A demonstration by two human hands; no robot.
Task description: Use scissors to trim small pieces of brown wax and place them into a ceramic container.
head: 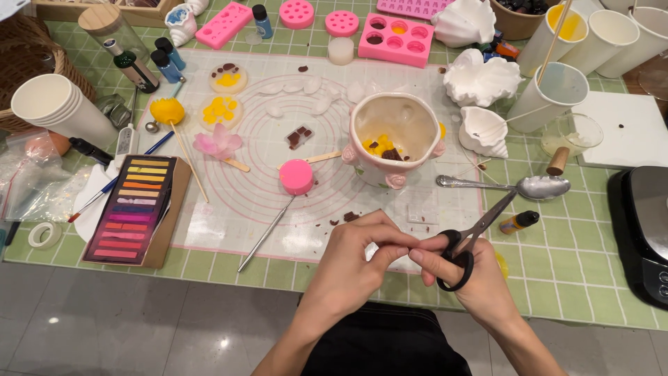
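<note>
Steel scissors [473, 237] (black loops), right hand [466, 271], perhaps closed.

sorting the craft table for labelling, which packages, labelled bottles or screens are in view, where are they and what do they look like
Pastel set box: left of the mat, flat rectangle, rows of yellow-to-pink sticks.
Dark green bottle: upper left, lying tilted, white label.
Blue dropper bottles: beside it, small, black caps.
Small yellow bottle: on its side right of the scissors, black cap.
Black appliance: right edge, control panel, no lit screen visible.
</note>
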